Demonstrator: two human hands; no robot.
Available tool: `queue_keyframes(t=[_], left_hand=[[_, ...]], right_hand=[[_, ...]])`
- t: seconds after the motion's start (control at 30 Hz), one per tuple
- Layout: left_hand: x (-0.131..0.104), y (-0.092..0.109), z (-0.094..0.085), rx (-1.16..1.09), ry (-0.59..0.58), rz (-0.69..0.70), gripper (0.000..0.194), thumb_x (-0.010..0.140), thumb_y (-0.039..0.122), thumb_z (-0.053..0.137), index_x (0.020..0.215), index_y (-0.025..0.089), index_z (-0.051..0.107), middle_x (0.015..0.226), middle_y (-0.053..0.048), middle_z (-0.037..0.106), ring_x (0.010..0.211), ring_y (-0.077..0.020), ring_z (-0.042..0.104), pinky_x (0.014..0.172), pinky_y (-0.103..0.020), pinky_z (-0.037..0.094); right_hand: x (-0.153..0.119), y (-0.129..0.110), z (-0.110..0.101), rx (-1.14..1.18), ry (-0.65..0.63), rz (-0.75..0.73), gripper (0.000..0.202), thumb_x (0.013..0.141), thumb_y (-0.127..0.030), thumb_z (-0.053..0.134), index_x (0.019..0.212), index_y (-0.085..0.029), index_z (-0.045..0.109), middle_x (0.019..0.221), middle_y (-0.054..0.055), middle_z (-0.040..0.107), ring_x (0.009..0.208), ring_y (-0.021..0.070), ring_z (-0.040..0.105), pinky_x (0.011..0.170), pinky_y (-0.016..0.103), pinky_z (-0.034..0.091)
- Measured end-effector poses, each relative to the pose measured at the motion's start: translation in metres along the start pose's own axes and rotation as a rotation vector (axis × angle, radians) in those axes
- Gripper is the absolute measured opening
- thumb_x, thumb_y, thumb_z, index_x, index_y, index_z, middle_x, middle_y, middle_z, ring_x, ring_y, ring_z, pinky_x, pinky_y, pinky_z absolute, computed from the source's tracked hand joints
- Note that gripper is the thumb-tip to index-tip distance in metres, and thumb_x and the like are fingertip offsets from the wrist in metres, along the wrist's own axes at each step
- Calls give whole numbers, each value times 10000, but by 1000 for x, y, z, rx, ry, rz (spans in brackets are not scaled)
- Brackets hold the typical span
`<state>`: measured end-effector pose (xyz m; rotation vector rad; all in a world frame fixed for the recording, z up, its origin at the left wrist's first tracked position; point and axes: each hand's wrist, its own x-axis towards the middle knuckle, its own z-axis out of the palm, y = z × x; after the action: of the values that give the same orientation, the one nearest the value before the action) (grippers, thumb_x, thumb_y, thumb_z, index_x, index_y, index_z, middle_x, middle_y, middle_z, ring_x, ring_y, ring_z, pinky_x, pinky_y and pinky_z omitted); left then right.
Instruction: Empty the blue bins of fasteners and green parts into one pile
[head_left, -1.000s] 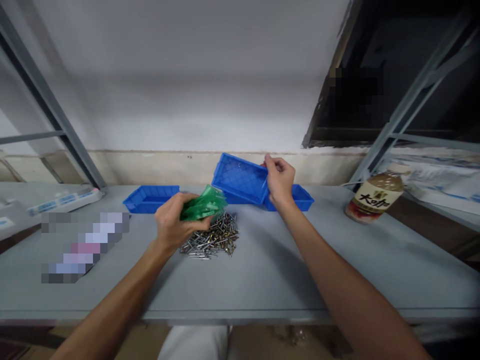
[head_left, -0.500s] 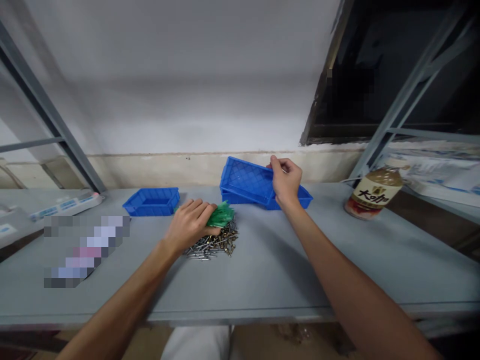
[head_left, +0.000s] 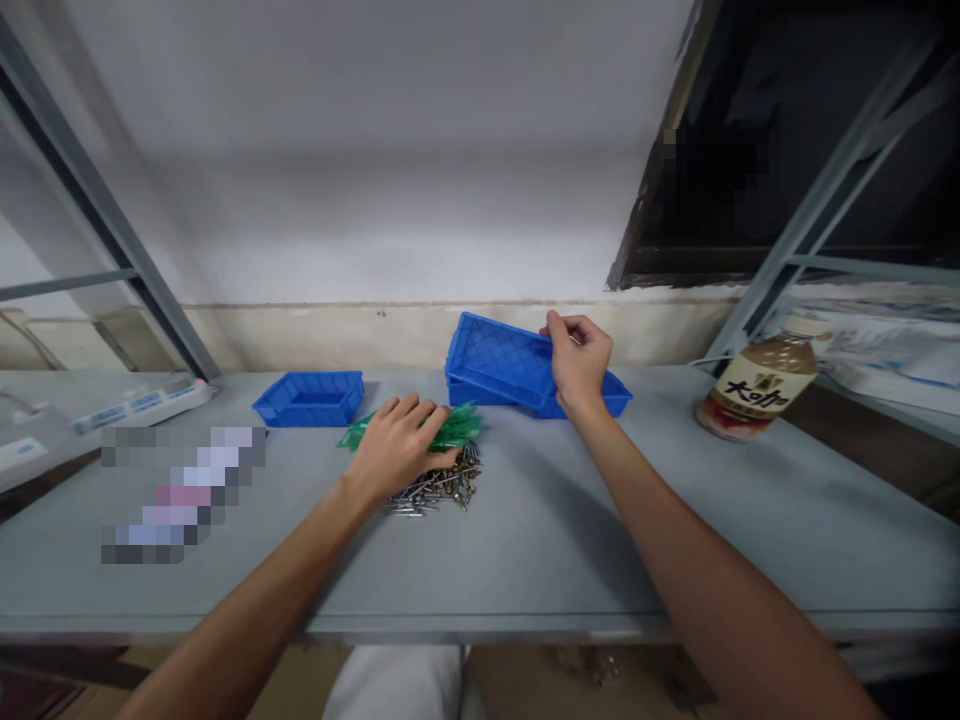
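My left hand (head_left: 400, 440) lies over a heap of green plastic pieces (head_left: 461, 428), its fingers slightly spread and touching them. Beneath and in front of it is a pile of metal screws (head_left: 442, 487), partly covered by the hand. At the nearest right-hand blue bin (head_left: 502, 358), my right hand (head_left: 583, 358) is closed in a pinch by the right end. A small glint shows between its fingers, but what it holds is too small to make out. That bin sits tilted on another blue bin (head_left: 616, 397), which is mostly hidden.
Left of the heap stands a separate blue bin (head_left: 309, 400). A bottle with a yellowish label (head_left: 761, 385) stands at the right. On the left are a white power strip (head_left: 142, 405) and a blurred-out flat object (head_left: 184, 495). Metal uprights and a wall bound the grey table (head_left: 525, 570).
My left hand has loosened and its fingers have spread, with more green pieces showing on its left side. The right hand stays by the tilted bin. The whole view shifts slightly.
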<state>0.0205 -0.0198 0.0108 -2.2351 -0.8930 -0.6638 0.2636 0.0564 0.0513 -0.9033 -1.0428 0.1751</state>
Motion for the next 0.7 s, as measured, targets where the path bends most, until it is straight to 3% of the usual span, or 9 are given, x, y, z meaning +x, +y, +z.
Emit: queue_keyframes(t=[0.43,0.57,0.7], left_hand=[[-8,7,-10,-100,-238,25,635,743,678,625,1102,156,583,1063,-114,643,962,-297,545,777,-401,401],[-10,9,-9,-140,-256,13,680,760,729,544,1113,150,587,1149,-140,614,1019,-322,536,824,-442,407],[-10,10,-10,-175,-285,13,711,770,750,498,1142,150,587,1198,-141,594,1069,-337,521,873,-476,395]], right_hand=[[0,3,-1,-53,23,10,282,816,-411,594,636,-195,570,620,6,621,610,152,586,637,284,469],[-7,5,2,-8,30,116,294,796,-423,592,608,-200,562,607,2,603,632,161,584,647,287,459],[-16,2,19,60,14,281,292,769,-424,599,589,-196,574,595,-6,582,646,162,567,661,289,447]])
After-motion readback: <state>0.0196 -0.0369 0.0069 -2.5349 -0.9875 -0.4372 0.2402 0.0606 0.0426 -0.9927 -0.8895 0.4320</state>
